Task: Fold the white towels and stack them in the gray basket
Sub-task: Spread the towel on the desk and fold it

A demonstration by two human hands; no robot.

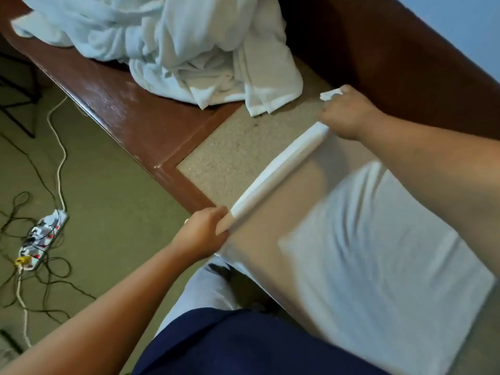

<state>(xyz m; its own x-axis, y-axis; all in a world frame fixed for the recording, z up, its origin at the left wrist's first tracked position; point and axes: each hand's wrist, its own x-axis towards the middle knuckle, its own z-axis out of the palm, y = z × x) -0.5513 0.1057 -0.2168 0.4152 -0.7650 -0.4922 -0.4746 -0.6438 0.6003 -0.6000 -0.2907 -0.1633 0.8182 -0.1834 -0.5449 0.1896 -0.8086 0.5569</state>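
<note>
Both my left hand and right hand pinch the white towel's far edge; the unfolded pile lies far left.

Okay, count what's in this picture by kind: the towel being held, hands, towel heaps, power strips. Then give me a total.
Held towel: 1
Hands gripping it: 2, left hand, right hand
Towel heap: 1, towels inside cannot be counted
Power strip: 1
Total: 5
</note>
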